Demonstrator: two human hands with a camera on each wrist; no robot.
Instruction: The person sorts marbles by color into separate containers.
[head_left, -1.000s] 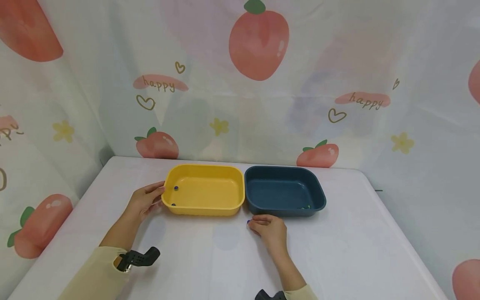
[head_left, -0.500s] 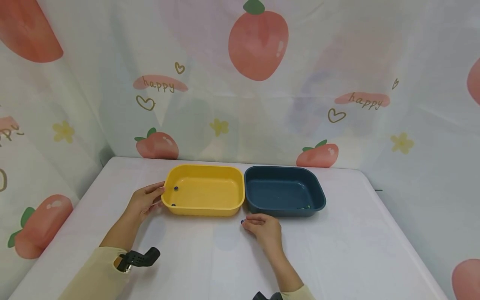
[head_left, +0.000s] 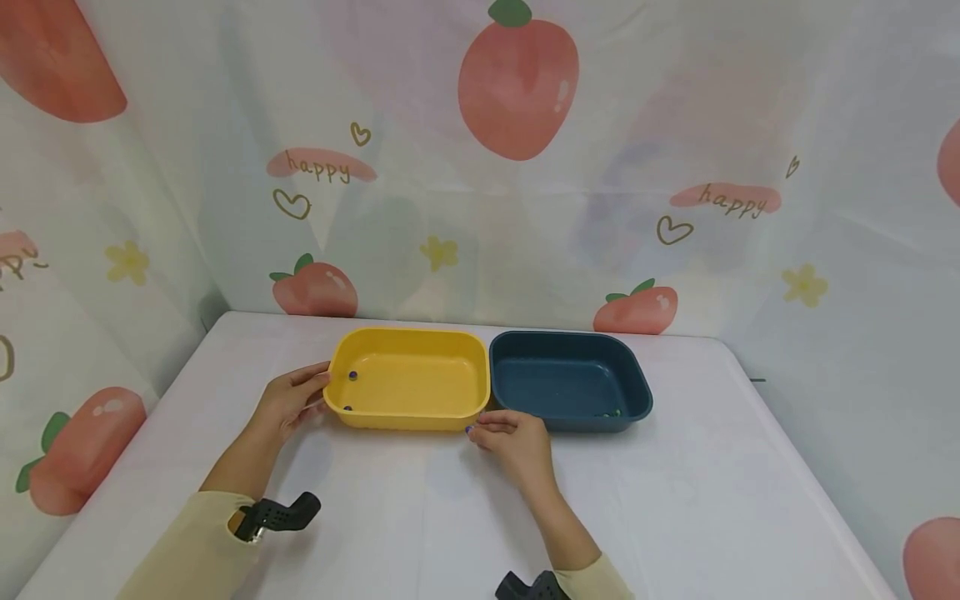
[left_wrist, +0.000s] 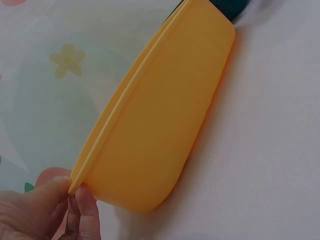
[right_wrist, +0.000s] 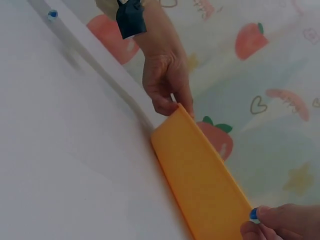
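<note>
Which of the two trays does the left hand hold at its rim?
The yellow tray: the left hand pinches its left rim. The dark blue tray beside it is untouched.

Light was bright, soft and even, seemingly from overhead; shadows under the yellow tray [head_left: 408, 379] and forearms were faint, falling toward 6 o'clock. No glare showed. The head view was sharp; wrist views were softer, with near fingers at 7 o'clock blurred.

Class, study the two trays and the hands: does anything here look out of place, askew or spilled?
Mostly tidy: the yellow tray and blue tray sit level, side by side. One oddity: a small blue bead lies alone on the table, away from both trays.
</note>
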